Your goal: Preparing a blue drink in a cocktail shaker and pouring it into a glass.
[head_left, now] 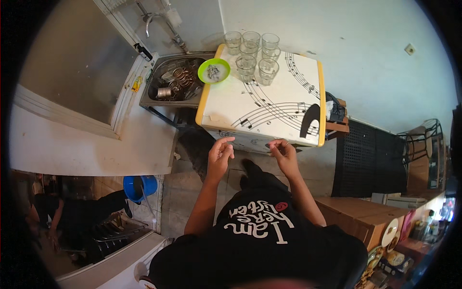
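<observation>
My left hand [221, 154] hovers by the near edge of a white table [284, 98] with yellow edges and music-note patterns. Its fingers are partly bent but apart, with nothing in them. To its right, my right hand [285, 155] has its fingers curled in and thumb close to them; a ring shows, and no held thing is visible. Neither hand touches the table. Several clear glasses [268, 70] stand at the table's far side. Left of them, a lime-green bowl [202, 67] holds whitish liquid and a grey clump.
A metal sink [149, 98] piled with dishes and cutlery adjoins the table's left, under a curved tap [148, 28]. A blue bucket [150, 187] and another person [86, 216] are at lower left. A wooden cabinet [344, 216] stands right; a black mat [368, 159] lies beyond.
</observation>
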`<state>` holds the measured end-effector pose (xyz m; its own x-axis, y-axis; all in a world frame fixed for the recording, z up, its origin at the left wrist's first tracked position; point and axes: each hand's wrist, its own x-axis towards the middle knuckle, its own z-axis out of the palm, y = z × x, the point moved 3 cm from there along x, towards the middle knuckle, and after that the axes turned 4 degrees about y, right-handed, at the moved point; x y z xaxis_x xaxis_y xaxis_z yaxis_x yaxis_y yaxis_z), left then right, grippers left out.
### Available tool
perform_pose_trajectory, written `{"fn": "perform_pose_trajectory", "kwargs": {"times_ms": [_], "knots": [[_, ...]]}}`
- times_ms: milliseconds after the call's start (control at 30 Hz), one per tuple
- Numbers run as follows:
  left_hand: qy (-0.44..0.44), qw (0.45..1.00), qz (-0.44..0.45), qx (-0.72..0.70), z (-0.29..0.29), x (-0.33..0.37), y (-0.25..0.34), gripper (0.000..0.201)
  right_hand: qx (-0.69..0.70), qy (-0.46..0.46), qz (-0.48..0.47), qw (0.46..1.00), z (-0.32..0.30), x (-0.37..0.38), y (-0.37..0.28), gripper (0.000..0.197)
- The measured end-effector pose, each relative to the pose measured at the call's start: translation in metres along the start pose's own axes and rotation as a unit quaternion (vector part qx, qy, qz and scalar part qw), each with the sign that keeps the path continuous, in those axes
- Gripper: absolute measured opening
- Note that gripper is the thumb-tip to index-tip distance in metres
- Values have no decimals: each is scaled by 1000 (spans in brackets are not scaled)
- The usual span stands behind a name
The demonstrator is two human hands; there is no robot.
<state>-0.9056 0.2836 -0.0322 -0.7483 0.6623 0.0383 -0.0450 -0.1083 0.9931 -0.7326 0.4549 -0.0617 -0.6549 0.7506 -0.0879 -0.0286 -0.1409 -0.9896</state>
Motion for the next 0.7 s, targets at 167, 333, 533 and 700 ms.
{"fn": "perform_pose_trajectory", "kwargs": {"times_ms": [167,333,533,700], "knots": [[-5,999,-52,12,-20,45,-3,23,-142,18,-104,984,29,99,-7,12],[-11,998,-60,22,-33,94,-3,23,-318,29,-213,923,72,201,-30,25],[-37,997,-57,27,-47,149,7,23,-542,70,-127,828,115,279,-15,52],[-45,997,-68,14,-62,182,0,22,-532,151,-154,819,122,303,13,37]]}}
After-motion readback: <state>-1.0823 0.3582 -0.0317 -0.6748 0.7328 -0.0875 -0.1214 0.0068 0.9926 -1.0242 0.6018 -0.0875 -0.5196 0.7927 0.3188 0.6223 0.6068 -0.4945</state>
